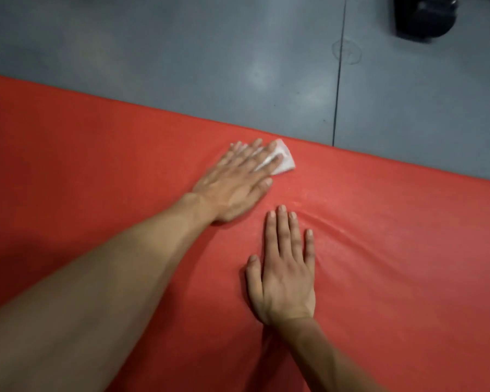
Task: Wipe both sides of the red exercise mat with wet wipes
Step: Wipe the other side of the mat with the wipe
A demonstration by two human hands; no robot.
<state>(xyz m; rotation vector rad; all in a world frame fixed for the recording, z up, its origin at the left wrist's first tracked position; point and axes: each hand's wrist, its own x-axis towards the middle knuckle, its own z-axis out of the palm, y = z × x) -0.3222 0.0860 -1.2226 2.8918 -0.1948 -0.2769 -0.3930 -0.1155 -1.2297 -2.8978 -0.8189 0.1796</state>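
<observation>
On a red exercise mat (96, 171), spread over grey floor (181, 52): two bare hands, both flat.
Left hand (235, 179) pressed, fingers straight, on a white wet wipe (282, 162) near the far edge; right hand (285, 267) rested flat, fingers relaxed, just beside creases.

Red mat (379, 250), white wipe (283, 161), grey floor (181, 52)

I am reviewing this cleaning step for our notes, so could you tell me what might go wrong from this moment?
1. The wet wipe sits under the left hand's flat fingers only, not gripped, so it could slide out or bunch up mid-stroke.
2. The red mat shows creases beside the right hand; wiping over them may skip the folds.
3. The wipe is near the mat's far edge, so a stroke could run onto the grey floor and pick up dirt.
</observation>
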